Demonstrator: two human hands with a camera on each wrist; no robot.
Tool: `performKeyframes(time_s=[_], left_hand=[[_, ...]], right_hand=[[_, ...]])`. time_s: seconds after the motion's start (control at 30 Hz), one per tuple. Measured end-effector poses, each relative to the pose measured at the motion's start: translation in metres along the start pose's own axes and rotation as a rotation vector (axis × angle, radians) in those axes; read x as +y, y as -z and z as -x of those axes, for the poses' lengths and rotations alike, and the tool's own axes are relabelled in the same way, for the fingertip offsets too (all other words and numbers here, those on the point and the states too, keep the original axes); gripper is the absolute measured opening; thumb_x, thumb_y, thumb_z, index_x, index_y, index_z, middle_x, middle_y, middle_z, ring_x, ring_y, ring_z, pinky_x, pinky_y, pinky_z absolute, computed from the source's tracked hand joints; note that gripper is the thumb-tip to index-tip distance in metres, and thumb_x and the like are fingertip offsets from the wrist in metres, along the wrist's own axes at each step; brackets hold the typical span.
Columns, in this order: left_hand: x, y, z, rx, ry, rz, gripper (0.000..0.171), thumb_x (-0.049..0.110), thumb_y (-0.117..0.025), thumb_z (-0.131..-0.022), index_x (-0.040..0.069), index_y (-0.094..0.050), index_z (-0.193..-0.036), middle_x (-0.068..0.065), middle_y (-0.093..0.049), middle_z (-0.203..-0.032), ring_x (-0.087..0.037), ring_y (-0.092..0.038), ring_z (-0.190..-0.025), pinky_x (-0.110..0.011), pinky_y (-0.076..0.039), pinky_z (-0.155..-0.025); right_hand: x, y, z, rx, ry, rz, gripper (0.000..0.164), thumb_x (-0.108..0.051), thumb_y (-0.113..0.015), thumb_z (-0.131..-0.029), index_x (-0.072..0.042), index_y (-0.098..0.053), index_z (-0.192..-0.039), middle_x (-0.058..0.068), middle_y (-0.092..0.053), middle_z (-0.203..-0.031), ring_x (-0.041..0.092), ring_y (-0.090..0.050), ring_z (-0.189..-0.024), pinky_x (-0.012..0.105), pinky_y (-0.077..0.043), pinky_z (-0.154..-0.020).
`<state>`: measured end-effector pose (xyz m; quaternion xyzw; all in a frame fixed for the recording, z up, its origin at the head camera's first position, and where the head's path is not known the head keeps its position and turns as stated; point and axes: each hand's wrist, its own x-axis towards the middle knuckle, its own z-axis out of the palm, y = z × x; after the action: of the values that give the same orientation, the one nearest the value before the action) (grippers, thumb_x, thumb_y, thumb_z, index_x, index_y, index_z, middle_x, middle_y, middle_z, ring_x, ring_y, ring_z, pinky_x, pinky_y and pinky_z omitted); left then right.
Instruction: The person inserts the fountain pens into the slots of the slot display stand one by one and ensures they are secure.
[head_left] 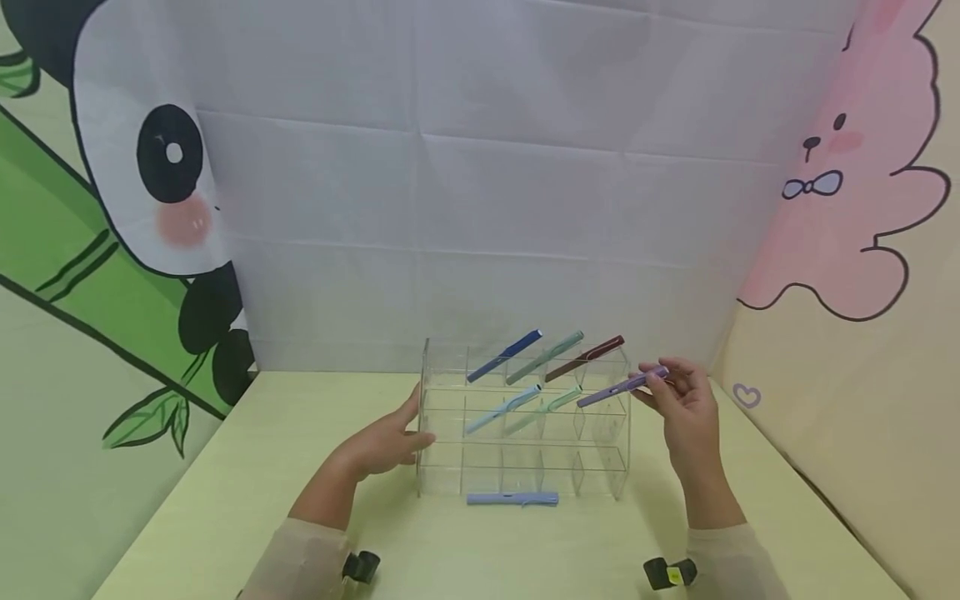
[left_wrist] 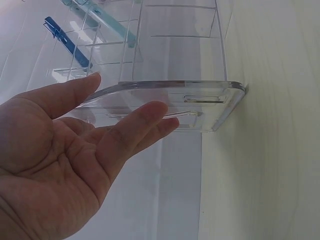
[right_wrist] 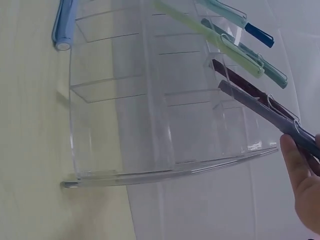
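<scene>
A clear acrylic pen rack [head_left: 441, 442] stands on the table with stepped rows of compartments. My left hand [head_left: 381, 445] rests at its left side panel, fingers extended; in the left wrist view the fingertips overlap that panel [left_wrist: 165, 95]. At the rack's right, my right hand [head_left: 692, 412] pinches a purple pen [head_left: 611, 391] by its capped upper end, between thumb and fingers. The pen slants down to the left, its lower tip at the middle row. Light blue [head_left: 501, 410] and light green [head_left: 546, 410] pens lean in that row.
Dark blue [head_left: 504, 357], teal [head_left: 545, 358] and dark red pens [head_left: 583, 359] lean in the back row. A periwinkle pen [head_left: 512, 499] lies flat before the rack on the pale table [head_left: 300, 417]. White cloth [head_left: 487, 200] hangs behind, with painted walls at both sides.
</scene>
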<state>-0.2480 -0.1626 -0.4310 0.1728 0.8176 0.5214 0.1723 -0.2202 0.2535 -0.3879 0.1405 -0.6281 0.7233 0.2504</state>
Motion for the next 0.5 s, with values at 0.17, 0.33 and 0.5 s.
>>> performKeyframes(time_s=[0.17, 0.33, 0.5], left_hand=[[-0.002, 0.0, 0.001, 0.002, 0.019, 0.007, 0.091, 0.029, -0.06, -0.099, 0.042, 0.012, -0.155, -0.003, 0.014, -0.165, -0.046, -0.049, -0.13, -0.057, -0.045, -0.102], [-0.002, 0.001, 0.001, -0.003, 0.012, 0.004, 0.091, 0.028, -0.059, -0.1, 0.043, 0.012, -0.154, -0.003, 0.016, -0.165, -0.046, -0.047, -0.131, -0.057, -0.046, -0.101], [-0.001, 0.001, 0.001, 0.001, 0.004, -0.004, 0.09, 0.027, -0.058, -0.1, 0.044, 0.012, -0.154, -0.003, 0.014, -0.165, -0.044, -0.043, -0.136, -0.055, -0.048, -0.1]], right_hand=[[0.014, -0.004, 0.004, -0.106, -0.074, 0.139, 0.038, -0.011, -0.059, -0.098, 0.009, -0.045, -0.127, 0.007, -0.065, -0.113, 0.014, -0.069, -0.1, 0.031, -0.056, -0.086], [0.022, -0.006, 0.006, -0.161, -0.145, 0.172, 0.04, -0.013, -0.06, -0.098, 0.011, -0.047, -0.126, 0.011, -0.065, -0.114, 0.013, -0.07, -0.101, 0.03, -0.056, -0.087], [0.024, -0.007, 0.007, -0.21, -0.166, 0.236, 0.037, -0.016, -0.06, -0.099, 0.009, -0.052, -0.125, 0.024, -0.061, -0.121, 0.012, -0.07, -0.102, 0.027, -0.055, -0.088]])
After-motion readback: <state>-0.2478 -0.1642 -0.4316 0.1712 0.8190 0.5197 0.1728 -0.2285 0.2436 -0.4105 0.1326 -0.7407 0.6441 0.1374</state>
